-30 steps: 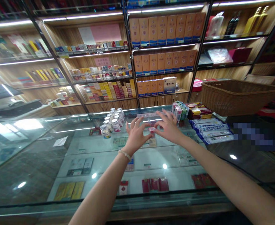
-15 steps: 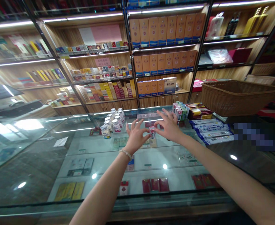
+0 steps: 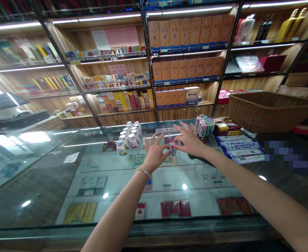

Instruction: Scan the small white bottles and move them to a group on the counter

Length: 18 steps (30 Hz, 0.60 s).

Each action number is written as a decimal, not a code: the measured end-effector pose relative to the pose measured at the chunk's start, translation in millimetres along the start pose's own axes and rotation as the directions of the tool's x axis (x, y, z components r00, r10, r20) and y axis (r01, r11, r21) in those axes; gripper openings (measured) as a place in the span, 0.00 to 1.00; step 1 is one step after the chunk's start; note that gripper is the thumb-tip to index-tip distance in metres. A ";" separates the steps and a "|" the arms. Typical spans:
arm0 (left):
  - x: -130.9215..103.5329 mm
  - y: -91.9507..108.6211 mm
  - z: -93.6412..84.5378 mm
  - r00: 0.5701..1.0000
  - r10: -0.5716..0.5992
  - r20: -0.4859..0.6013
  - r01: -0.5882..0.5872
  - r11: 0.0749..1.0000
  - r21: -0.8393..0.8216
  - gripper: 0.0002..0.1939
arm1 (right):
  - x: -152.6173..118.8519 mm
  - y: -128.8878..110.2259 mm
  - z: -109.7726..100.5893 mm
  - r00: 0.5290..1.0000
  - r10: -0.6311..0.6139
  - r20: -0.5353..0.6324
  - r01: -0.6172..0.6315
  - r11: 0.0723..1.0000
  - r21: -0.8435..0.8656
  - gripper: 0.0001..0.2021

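Observation:
A small pink-topped tube-shaped container (image 3: 172, 148) stands upright over the glass counter (image 3: 154, 175), pinched between both hands. My left hand (image 3: 155, 153) holds its left side with thumb and index finger, the other fingers spread. From the right, my right hand (image 3: 188, 140) grips it with thumb and forefinger, its remaining fingers raised. Whether its base touches the glass, I cannot tell. Left of my hands, small white-capped bottles (image 3: 129, 137) stand in rows. Beyond my right hand is a cluster of similar small containers (image 3: 205, 125) with pink, green and blue colours.
Blue-and-white packets (image 3: 239, 148) lie on the counter's right, beside red and yellow packs (image 3: 226, 126). A wicker basket (image 3: 269, 115) stands behind them. A white paper (image 3: 71, 158) lies at left. Shelves with orange boxes (image 3: 185, 35) line the back. Cigarette packs (image 3: 176, 209) show under the glass.
The view has shifted slightly, so everything sits a little further right. Both hands keep their pinch on the small container, which shows more of its side now.

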<state>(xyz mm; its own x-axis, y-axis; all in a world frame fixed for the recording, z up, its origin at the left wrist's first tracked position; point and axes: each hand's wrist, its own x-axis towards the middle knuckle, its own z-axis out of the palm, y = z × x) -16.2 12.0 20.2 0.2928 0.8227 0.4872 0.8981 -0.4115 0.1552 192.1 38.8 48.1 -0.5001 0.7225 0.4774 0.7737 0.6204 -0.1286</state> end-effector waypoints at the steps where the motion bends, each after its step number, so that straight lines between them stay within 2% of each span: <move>1: 0.7 -0.2 -2.4 1.000 0.007 0.008 -0.007 1.000 0.015 0.04 | 1.8 0.5 1.5 1.000 -0.004 0.005 0.004 1.000 0.004 0.14; 7: 1.3 -9.7 -17.5 0.999 0.027 0.039 -0.031 0.994 0.103 0.04 | 19.2 -6.3 14.4 0.999 -0.025 0.024 0.025 1.000 -0.005 0.16; 13: -10.8 -40.6 -28.2 0.999 -0.031 0.018 0.029 0.989 0.143 0.04 | 42.6 -34.7 27.0 0.997 -0.057 0.050 0.056 0.998 0.014 0.13; 18: -20.7 -65.0 -33.5 0.999 -0.046 -0.006 0.047 0.984 0.171 0.05 | 59.3 -52.3 40.7 0.995 -0.095 0.025 0.094 0.995 0.035 0.14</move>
<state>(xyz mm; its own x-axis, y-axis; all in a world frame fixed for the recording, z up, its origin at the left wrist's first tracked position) -91.7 8.6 28.8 0.2490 0.8384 0.4849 0.9536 -0.2998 0.0287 106.2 61.6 47.7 -0.5809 0.6679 0.4653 0.7090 0.6959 -0.1137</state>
